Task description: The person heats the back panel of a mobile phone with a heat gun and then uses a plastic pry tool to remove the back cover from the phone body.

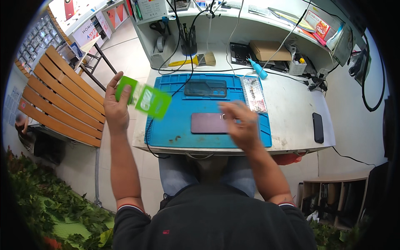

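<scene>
My left hand [116,102] is raised off the left edge of the blue work mat [166,137], thumb pressed on a bright green folded card [155,102]. One flap of it stretches right over the mat's corner, slightly blurred, with white print. A purple smartphone [208,123] lies flat on the mat. Over its right end is my right hand [243,127], smeared by motion; whether it touches the phone or holds anything I cannot tell. A clear dark phone case [205,88] rests farther back on the mat, beside a bubble-wrap packet [254,95].
Behind the mat lie a yellow-handled brush [193,60], a light-blue bottle [258,69] and a cardboard box [270,51]. Black cables [191,62] hang across the mat's back left. Another phone [318,128] is at the desk's right edge. A wooden slatted bench [62,93] stands left.
</scene>
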Available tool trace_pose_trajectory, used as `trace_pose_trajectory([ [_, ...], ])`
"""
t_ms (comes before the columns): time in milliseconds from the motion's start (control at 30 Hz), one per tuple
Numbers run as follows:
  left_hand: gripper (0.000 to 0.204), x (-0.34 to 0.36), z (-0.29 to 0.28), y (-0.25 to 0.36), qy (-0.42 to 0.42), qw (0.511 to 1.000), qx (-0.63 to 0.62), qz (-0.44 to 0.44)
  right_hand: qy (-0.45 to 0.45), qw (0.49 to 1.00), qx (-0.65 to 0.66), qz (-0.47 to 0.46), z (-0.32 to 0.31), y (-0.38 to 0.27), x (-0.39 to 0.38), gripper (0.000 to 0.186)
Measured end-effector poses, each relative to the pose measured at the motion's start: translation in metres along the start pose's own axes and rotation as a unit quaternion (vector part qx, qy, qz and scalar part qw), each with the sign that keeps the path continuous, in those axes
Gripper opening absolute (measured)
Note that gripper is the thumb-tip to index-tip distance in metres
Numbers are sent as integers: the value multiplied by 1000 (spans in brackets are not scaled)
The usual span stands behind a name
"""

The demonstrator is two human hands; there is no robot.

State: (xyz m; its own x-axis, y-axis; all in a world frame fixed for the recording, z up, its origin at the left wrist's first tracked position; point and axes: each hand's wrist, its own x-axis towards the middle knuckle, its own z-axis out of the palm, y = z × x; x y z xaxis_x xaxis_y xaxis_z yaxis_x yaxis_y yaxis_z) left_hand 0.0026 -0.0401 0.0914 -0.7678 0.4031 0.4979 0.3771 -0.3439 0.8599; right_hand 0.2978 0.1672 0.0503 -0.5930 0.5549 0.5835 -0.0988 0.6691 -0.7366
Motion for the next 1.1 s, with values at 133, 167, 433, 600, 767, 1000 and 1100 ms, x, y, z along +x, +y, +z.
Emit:
trace_pose_trajectory([
  [133, 53, -11, -17, -11, -305, 911, 185, -208, 40, 935, -339, 98, -139, 58, -45, 15],
  [167, 44, -16, -8, -22, -343, 899, 200, -183, 21, 903, -402, 147, -164, 73, -55, 22],
  [433, 43, -32, 43, -79, -340, 860, 244, -291, -110, 954, -278, 12, -103, 52, -27, 79],
  [600, 45, -20, 65, -95, -345, 855, 273, -276, -313, 917, -244, -29, 7, 42, 12, 94],
  [767, 47, -22, 72, -94, -341, 855, 272, -282, -413, 874, -257, 14, 38, 44, 37, 97],
  [1000, 49, -26, 66, -94, -332, 870, 225, -288, -372, 902, -221, -10, 37, 54, 29, 84],
  [1100, 47, -27, 70, -89, -353, 861, 224, -289, -359, 908, -213, -30, 37, 59, 29, 82],
])
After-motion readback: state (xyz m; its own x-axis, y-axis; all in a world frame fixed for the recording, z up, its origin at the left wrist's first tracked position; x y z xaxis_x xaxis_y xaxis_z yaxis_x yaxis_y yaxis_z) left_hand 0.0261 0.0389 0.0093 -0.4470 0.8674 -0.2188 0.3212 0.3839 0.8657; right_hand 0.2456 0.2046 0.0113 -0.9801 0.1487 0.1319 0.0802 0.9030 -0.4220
